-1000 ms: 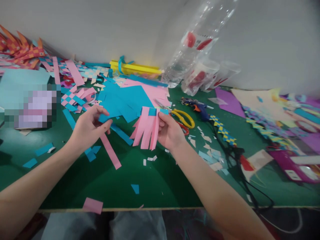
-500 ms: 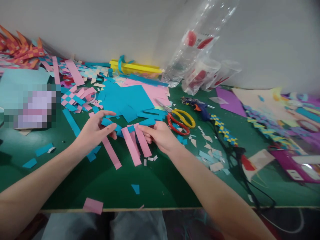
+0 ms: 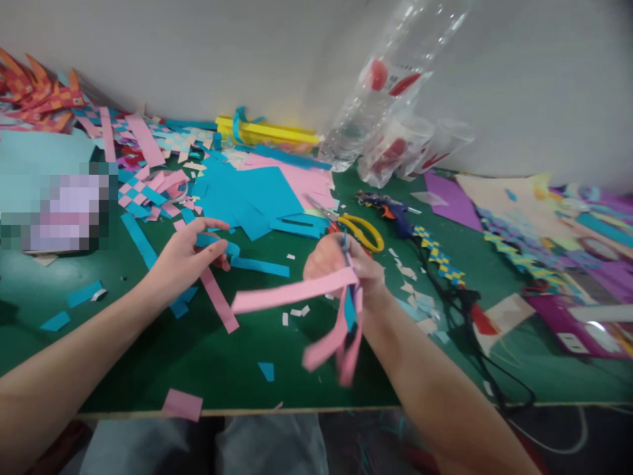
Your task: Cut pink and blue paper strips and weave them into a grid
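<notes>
My right hand [image 3: 341, 264] is closed on a bunch of pink paper strips [image 3: 306, 310] joined by a small blue piece. One strip sticks out to the left and the others hang down, blurred. My left hand [image 3: 185, 257] rests on the green table [image 3: 222, 369] with fingers loosely spread, its fingertips touching a blue paper strip [image 3: 247, 262]. A single pink strip [image 3: 217, 307] lies just below that hand.
Blue and pink paper sheets [image 3: 257, 191] lie behind the hands, yellow-handled scissors [image 3: 359, 231] to their right. A glue gun [image 3: 390, 208] with a black cord, clear plastic bottles [image 3: 390, 112], woven paper pieces [image 3: 148, 191] and scraps are scattered around. The table's front edge is near.
My right hand has lifted the pink strips off the table and drawn them toward me; they now dangle. My left hand has stayed nearly still on the blue strip.
</notes>
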`<state>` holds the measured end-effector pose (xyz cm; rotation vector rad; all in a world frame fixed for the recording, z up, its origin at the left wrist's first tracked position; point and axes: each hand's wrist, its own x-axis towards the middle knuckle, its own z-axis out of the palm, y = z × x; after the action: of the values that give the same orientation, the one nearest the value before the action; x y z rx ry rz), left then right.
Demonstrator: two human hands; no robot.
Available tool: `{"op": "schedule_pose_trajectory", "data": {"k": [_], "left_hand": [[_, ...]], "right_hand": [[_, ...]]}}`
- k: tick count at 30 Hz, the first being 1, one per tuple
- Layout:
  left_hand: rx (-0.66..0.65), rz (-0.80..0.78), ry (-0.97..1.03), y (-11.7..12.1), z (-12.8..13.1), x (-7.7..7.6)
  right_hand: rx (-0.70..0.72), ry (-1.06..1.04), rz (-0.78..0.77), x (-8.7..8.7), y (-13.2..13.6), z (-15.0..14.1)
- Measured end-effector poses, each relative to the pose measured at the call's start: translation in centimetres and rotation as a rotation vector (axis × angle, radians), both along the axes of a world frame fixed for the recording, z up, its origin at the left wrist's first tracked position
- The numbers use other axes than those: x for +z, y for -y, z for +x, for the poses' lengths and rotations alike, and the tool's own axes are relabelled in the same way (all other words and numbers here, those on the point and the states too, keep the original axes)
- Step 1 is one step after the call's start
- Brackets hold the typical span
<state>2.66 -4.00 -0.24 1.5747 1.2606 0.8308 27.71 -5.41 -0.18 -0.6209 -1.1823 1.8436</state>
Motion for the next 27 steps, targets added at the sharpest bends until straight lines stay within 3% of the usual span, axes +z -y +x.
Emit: {"op": "schedule_pose_trajectory", "data": {"k": [3, 5, 7, 13, 19, 24, 27], "left_hand": [[0.002, 0.012, 0.001, -0.1, -0.1, -0.3], [0.004, 0.016, 0.009, -0.2, -0.1, -0.4], [-0.001, 0.013, 0.010, -0.3, -0.1, -0.5], [-0.042, -0.007, -0.024, -0.1, 0.1, -0.2], [-0.074, 0.004, -0.048, 0.0, 0.1, -0.3], [-0.082, 0.003, -0.115, 0.2, 0.1, 0.1], [-0.041, 0.059, -0.160, 0.3, 0.0, 0.1]], "right_hand": [[0.007, 0.200, -0.125, -0.3, -0.2, -0.6], [-0.101, 0.312, -0.208, -0.9, -0.6, -1.2], [-0.248, 0.374, -0.180, -1.7, -0.8, -1.8], [-0.432, 0.508, 0.026, -2.9, -0.9, -2.1], [-0.457, 0.901, 0.303, -2.5, -0.4, -2.4], [-0.684, 1.273, 0.575, -2.2, -0.4, -1.9], [-0.806, 1.299, 0.792, -1.9, -0.7, -1.2]]}}
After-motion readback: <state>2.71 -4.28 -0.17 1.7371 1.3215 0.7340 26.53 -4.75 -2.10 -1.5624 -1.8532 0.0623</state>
